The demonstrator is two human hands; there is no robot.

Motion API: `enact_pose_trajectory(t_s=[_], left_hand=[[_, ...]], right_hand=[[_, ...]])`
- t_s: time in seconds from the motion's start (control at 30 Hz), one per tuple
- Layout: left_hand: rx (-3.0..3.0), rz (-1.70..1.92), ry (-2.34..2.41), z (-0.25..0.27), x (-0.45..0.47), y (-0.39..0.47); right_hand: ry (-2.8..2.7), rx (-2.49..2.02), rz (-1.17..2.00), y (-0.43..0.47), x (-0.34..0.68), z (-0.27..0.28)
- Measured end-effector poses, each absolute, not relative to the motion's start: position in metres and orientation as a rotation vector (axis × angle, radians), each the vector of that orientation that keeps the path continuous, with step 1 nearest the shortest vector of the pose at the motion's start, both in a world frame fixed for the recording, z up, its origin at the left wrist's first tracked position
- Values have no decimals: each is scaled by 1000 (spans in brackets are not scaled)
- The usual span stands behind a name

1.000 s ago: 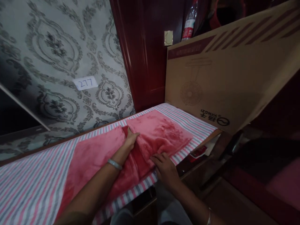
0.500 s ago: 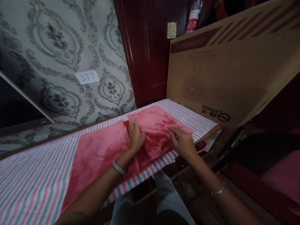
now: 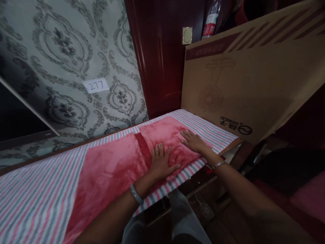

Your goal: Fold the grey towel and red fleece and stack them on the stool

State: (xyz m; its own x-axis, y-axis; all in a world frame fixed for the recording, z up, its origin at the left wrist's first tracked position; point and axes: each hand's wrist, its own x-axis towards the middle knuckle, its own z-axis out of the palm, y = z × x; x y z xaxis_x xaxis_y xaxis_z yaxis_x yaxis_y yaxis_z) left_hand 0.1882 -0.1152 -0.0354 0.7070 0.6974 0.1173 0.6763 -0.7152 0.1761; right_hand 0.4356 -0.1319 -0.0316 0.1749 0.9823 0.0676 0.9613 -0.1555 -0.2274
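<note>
A plush pink-red cloth (image 3: 109, 162) lies on a striped sheet (image 3: 48, 183). Its two sides are folded inward, and a darker red strip shows between the folded edges. My left hand (image 3: 161, 163) rests flat on the right-hand fold near that strip, fingers spread. Farther right, my right hand (image 3: 193, 139) lies palm down on the same fold, close to its outer edge, with its fingers stretched out. Neither hand grips the cloth. Soft creases run across the fold between the hands.
A large cardboard box (image 3: 243, 74) stands at the right end of the striped surface, with a plastic bottle (image 3: 210, 25) behind its top edge. A dark screen (image 3: 20, 115) is at the left. A paper marked 277 (image 3: 95, 85) is on the patterned wall.
My left hand has moved right, off the strip and onto the right fold. My right hand has opened from a pinch and flattened out. The bunched fold now lies flatter.
</note>
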Motion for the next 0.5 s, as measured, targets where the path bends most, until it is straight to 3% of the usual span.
enact_pose_trajectory(t_s=[0.17,0.3,0.5], left_hand=[[2803,334,1083,-38,186,-112],[2786,384,1088,-42,187,-109],[2758,373,1054,-42,189,-107]], right_hand=[[-1786,-2227,129,-129,431,-18],[-1800,-1893,-46,-146,425,-19],[-1880,-1523,10,-201,412,-45]])
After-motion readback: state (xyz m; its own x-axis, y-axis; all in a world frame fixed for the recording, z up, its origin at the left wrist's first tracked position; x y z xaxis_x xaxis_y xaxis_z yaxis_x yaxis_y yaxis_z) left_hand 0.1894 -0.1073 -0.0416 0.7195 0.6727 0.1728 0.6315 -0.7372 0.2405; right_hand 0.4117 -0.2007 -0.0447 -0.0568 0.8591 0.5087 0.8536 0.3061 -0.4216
